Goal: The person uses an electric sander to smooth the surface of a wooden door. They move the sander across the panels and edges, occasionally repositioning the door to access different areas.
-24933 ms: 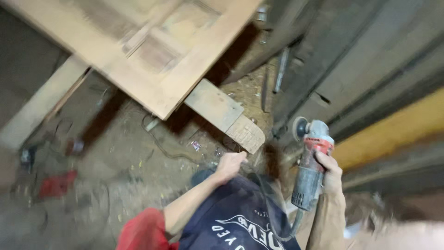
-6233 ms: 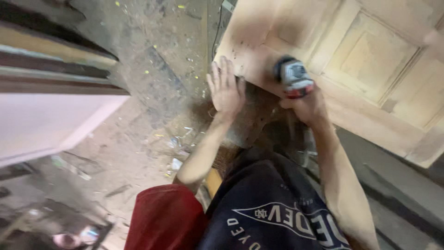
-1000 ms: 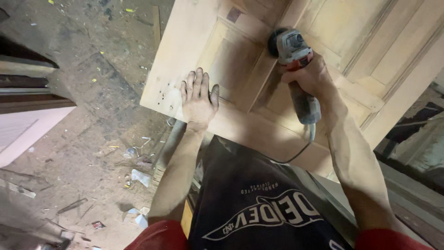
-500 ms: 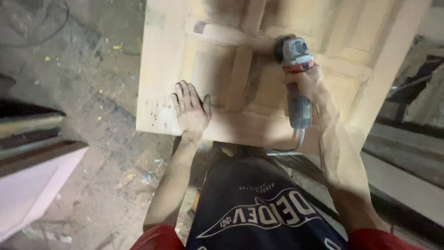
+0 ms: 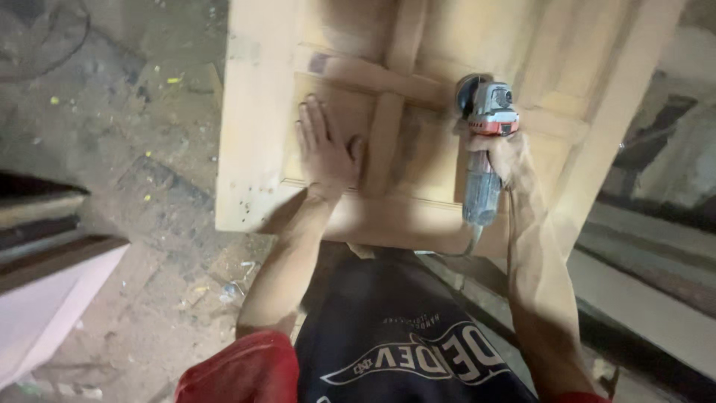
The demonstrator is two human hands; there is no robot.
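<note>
A pale wooden panelled door (image 5: 253,112) lies flat in front of me, its near edge above my lap. My left hand (image 5: 325,149) rests flat, fingers apart, on a sunken panel near the door's lower left. My right hand (image 5: 501,153) grips a grey and red angle grinder (image 5: 486,142). Its round head sits on the door's cross rail to the right of the middle upright. The grinder's cord (image 5: 466,242) hangs off the door's near edge.
A dusty floor (image 5: 134,216) littered with scraps and wood chips spreads to the left. A pink board with dark edging (image 5: 45,298) leans at the lower left. Dark beams and planks (image 5: 649,246) run along the right.
My left hand has slid up from the bottom rail onto the panel. The grinder has shifted slightly right and nearer along the cross rail. The view has moved closer to the door.
</note>
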